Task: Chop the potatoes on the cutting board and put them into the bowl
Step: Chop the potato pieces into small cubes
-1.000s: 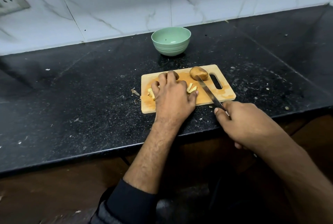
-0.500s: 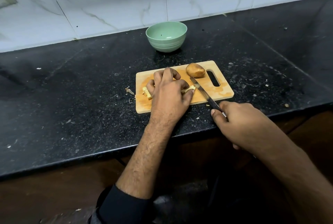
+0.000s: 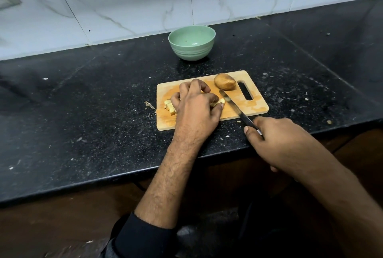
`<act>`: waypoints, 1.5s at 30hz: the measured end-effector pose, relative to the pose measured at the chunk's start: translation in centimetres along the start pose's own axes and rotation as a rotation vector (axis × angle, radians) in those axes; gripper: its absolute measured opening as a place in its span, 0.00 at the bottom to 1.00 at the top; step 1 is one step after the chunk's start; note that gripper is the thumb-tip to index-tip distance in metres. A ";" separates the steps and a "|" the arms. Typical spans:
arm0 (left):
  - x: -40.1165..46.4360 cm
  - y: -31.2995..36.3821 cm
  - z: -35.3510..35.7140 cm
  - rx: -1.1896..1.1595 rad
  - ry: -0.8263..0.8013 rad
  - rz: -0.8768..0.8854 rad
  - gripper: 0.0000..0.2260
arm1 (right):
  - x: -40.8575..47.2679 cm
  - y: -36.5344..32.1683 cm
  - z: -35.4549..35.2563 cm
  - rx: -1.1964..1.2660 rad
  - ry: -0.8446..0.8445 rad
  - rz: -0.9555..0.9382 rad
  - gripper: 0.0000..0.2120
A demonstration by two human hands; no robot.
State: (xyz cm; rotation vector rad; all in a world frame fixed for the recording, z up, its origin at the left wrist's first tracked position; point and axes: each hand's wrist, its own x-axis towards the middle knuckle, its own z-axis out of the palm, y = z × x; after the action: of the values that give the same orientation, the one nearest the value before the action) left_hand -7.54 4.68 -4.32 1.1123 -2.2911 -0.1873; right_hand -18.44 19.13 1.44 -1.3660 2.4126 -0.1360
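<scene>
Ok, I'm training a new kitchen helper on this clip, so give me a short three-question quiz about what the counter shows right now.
1. True or false: the green bowl already holds chopped potato.
2. Which hand grips the knife? A) left hand B) right hand
3. Fill in: the whole potato lies on the cutting board beside its handle ____.

Key: 1. False; only a tiny speck shows inside. 2. B; the left hand covers the cut potato pieces. 3. Slot.

Whole potato on cutting board
</scene>
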 end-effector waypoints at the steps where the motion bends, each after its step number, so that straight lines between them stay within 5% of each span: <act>1: 0.0 0.0 0.0 0.003 0.004 0.001 0.12 | 0.0 -0.1 -0.1 -0.004 0.000 0.001 0.15; 14: 0.0 0.2 -0.4 -0.022 -0.015 -0.025 0.08 | 0.4 -0.6 0.3 -0.131 0.000 -0.022 0.11; 22: 0.3 0.1 -0.2 -0.032 -0.023 -0.055 0.08 | -0.1 0.0 0.0 -0.061 -0.155 -0.057 0.10; 36: -0.3 -0.4 -0.2 -0.046 0.033 -0.058 0.14 | -2.5 -0.1 -0.8 -0.011 0.046 -0.038 0.15; 45: -0.2 -0.5 -0.4 -0.061 0.002 -0.094 0.08 | -0.1 -1.7 -0.1 -0.083 -0.034 -0.050 0.13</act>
State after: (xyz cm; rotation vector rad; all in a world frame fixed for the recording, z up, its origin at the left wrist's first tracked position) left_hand -6.88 4.60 -4.22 1.1888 -2.2176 -0.2905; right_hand -17.05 18.31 2.01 -1.4540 2.3814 -0.0259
